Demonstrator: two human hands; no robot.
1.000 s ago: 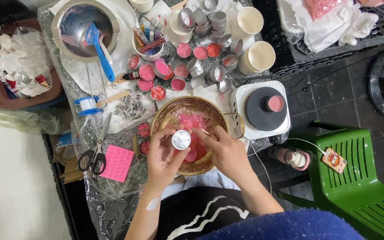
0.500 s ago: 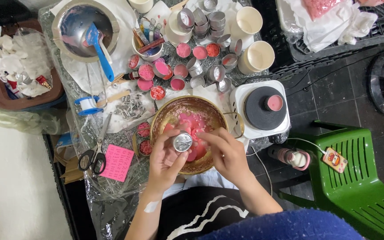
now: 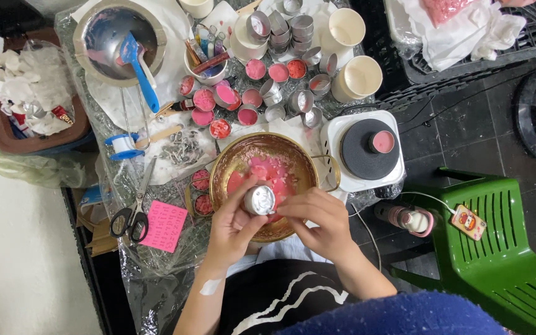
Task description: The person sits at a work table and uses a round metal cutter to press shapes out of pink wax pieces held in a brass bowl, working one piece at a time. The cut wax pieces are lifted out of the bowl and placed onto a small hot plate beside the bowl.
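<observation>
Crowded on three sides of the brass bowl (image 3: 237,162)

Beyond the brass bowl, small tins of pink wax (image 3: 247,115) stand packed close; left of it lie scissors (image 3: 129,218) and a pink card (image 3: 164,226); right of it a white hotplate (image 3: 363,152) nearly touches its handle. Both hands fill the near side above its rim.

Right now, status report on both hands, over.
Left hand and right hand both gripping small metal tin. Tin above brass bowl of pink wax. Nothing obstructing.

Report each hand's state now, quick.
Left hand: closed on the tin cup, held over the bowl.
Right hand: fingers touching the cup; grip cannot be told.
</observation>
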